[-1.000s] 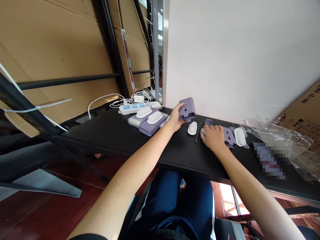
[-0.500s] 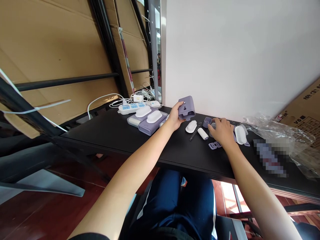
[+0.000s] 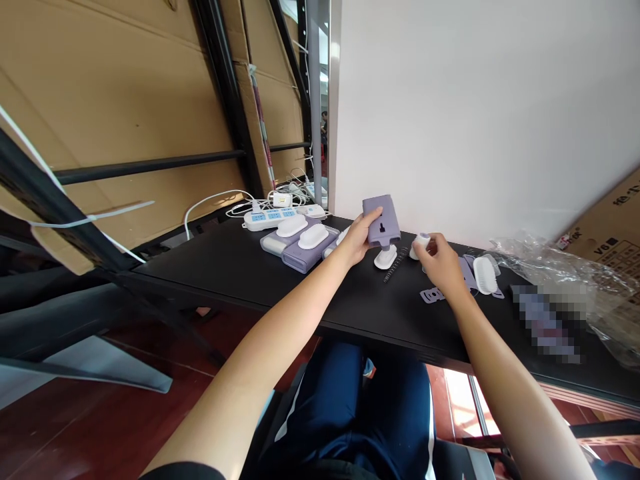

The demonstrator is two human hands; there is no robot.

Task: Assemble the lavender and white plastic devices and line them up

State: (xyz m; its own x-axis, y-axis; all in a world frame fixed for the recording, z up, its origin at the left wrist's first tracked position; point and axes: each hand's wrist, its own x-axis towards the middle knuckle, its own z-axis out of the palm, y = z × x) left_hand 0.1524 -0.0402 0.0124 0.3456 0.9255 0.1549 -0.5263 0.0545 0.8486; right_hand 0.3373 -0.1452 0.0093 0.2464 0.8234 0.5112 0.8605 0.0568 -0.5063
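Note:
My left hand [image 3: 359,239] is closed around a purple plastic housing [image 3: 383,220], raised over the table with a dark keyhole-shaped slot facing me. Pinched between the thumb and fingers of my right hand [image 3: 443,263] is a short white cylinder [image 3: 419,247], held upright with some purple at its upper end. Beneath the housing lies a white oval piece [image 3: 385,258], partly covered by it. A dark coil spring [image 3: 396,265] lies between my hands. Nearer me than my right fingers is a flat purple part with cut-outs [image 3: 431,295].
Purple housings with white oval tops [image 3: 306,255] and a white power strip [image 3: 270,219] sit at left. At right are a white bristled oval piece [image 3: 485,275], clear plastic wrap [image 3: 555,267] and a cardboard box [image 3: 613,240]. A pale wall [image 3: 475,120] stands behind the black table [image 3: 320,303].
My right hand has picked up the white cylinder from the table and lifted it. My left hand has turned the housing and moved it slightly right, over the white oval piece.

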